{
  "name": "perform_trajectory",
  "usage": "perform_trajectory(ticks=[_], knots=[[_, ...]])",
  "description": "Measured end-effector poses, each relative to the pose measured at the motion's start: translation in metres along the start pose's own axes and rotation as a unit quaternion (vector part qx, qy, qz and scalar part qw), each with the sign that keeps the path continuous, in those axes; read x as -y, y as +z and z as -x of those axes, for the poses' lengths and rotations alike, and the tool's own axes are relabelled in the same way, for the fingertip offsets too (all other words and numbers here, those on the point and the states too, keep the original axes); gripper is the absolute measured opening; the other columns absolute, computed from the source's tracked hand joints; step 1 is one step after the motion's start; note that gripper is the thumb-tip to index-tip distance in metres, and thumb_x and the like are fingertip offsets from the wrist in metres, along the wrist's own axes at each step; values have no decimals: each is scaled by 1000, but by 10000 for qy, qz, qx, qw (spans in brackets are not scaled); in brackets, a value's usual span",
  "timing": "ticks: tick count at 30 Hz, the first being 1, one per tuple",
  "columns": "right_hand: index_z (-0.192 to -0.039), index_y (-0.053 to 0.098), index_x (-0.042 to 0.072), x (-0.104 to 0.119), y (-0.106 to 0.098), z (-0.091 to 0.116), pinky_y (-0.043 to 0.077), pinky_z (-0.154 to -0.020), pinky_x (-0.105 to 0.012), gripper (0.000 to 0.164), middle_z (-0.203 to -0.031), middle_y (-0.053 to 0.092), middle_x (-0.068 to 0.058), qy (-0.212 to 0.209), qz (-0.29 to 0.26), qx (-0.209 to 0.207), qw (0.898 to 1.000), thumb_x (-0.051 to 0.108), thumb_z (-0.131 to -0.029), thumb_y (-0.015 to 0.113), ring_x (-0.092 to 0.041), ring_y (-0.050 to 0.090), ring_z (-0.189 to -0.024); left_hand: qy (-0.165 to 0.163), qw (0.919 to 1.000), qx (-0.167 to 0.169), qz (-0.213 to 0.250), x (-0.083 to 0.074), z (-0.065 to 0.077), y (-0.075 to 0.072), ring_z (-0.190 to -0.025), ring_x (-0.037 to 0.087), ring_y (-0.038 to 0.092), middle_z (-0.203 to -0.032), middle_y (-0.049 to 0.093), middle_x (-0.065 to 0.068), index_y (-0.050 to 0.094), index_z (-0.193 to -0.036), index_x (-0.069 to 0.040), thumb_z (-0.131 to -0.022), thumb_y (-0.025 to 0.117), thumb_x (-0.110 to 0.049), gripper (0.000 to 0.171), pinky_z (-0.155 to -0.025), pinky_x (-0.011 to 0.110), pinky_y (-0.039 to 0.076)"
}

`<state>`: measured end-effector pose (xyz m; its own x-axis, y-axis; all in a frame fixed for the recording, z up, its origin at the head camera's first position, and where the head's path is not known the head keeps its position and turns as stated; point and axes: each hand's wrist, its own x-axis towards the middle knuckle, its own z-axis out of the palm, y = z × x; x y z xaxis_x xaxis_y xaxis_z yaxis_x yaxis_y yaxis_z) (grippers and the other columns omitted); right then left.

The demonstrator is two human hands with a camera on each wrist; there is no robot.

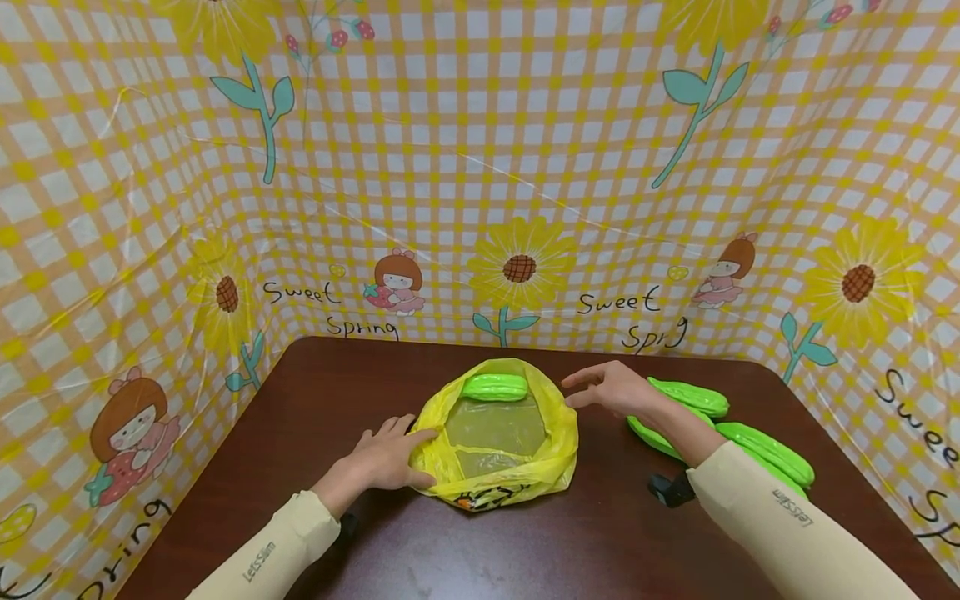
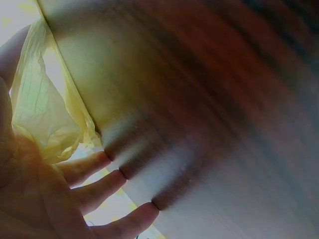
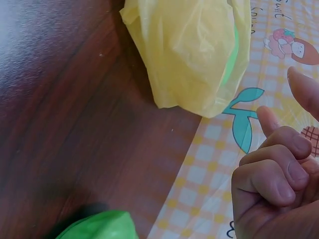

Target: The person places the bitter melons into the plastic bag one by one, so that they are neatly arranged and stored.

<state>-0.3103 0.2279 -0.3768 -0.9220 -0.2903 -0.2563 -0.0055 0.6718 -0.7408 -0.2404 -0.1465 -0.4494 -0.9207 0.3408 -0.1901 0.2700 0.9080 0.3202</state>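
Observation:
A yellow plastic bag [image 1: 566,454] stands on the table with its mouth wide open. Inside, at the far side, lies a glossy, bright green, ridged piece shaped like a long gourd [image 1: 495,387]. My left hand [image 1: 386,457] is at the bag's left side, thumb and a finger against the rim. In the left wrist view, several straight fingers [image 2: 102,191] rest their tips on the tabletop beside the bag. To the right of the rim hovers my right hand [image 1: 611,389], holding nothing, with its index finger and thumb extended and other fingers loosely bent.
More green gourd-shaped pieces [image 1: 772,454] lie on the table's right, partly hidden behind my right forearm. The dark brown table [image 1: 330,375] meets a checked, flower-printed cloth [image 1: 450,192] at the back and sides. A black strap piece [image 1: 670,490] shows at my right wrist.

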Motion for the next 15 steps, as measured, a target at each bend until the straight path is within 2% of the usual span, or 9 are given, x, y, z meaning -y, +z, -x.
perform_trajectory(ticks=[1, 3, 5, 6, 7, 10, 11, 13, 15], knots=[[-135, 64, 8, -2, -1, 3, 29, -49, -29, 51, -58, 46, 1, -25, -12, -22, 10000, 29, -90, 76, -11, 18, -43, 6, 10000, 16, -16, 0, 0, 0, -149, 41, 26, -162, 29, 18, 45, -153, -27, -87, 75, -50, 76, -111, 70, 23], [-136, 63, 8, -6, -3, 7, 29, -49, -28, 54, -88, 66, -13, -52, -69, -25, 10000, 32, -90, 76, -11, 18, -44, 6, 10000, 32, -54, 0, -1, 0, -149, 42, 25, -162, 28, 19, 45, -153, -27, -88, 74, -49, 76, -111, 70, 24], [-137, 62, 7, -9, -5, 13, 29, -49, -28, 57, -131, 59, -28, -46, -158, -7, 9999, 35, -89, 77, -10, 18, -45, -1, 10000, 50, -81, 0, -1, 1, -149, 42, 26, -162, 29, 19, 45, -153, -26, -88, 74, -49, 76, -111, 70, 24], [-137, 62, 7, -11, -7, 15, 29, -49, -27, 58, -147, 47, -31, -47, -189, 21, 9998, 36, -89, 77, -10, 18, -45, -11, 9999, 70, -90, 0, -1, 1, -149, 42, 26, -162, 28, 18, 44, -154, -27, -88, 74, -49, 76, -111, 70, 24], [-138, 61, 6, -13, -8, 18, 30, -48, -27, 58, -152, 38, -34, -39, -232, 50, 9997, 35, -90, 76, -10, 19, -45, -13, 9999, 84, -94, 0, -1, 1, -149, 42, 26, -162, 28, 18, 44, -154, -27, -88, 74, -50, 76, -111, 70, 25], [-138, 61, 6, -19, -13, 25, 29, -48, -27, 57, -153, 36, -34, 14, -295, 10, 9996, 35, -90, 76, -10, 18, -45, 18, 10000, 13, -90, -1, -1, 1, -149, 40, 27, -162, 30, 18, 46, -152, -27, -87, 75, -51, 76, -110, 70, 26], [-138, 61, 6, -21, -15, 27, 29, -48, -27, 57, -149, 43, -33, 17, -299, -18, 9996, 35, -90, 75, -10, 18, -45, 28, 10000, -1, -88, -1, -1, 0, -149, 40, 27, -162, 30, 18, 46, -152, -27, -86, 75, -51, 76, -109, 70, 26], [-138, 61, 7, -25, -18, 31, 28, -47, -27, 58, -123, 64, -24, 87, -395, -80, 9991, 34, -90, 76, -10, 18, -44, 41, 9999, -10, -95, -1, 0, 0, -148, 40, 28, -162, 30, 18, 46, -152, -27, -86, 75, -53, 77, -109, 70, 27], [-139, 60, 6, -30, -20, 33, 27, -46, -26, 59, -86, 66, -8, 126, -479, -123, 9987, 35, -89, 76, -10, 18, -44, 25, 10000, -6, -88, 0, 1, -1, -149, 41, 27, -162, 30, 18, 46, -152, -28, -86, 75, -53, 77, -109, 70, 27]])
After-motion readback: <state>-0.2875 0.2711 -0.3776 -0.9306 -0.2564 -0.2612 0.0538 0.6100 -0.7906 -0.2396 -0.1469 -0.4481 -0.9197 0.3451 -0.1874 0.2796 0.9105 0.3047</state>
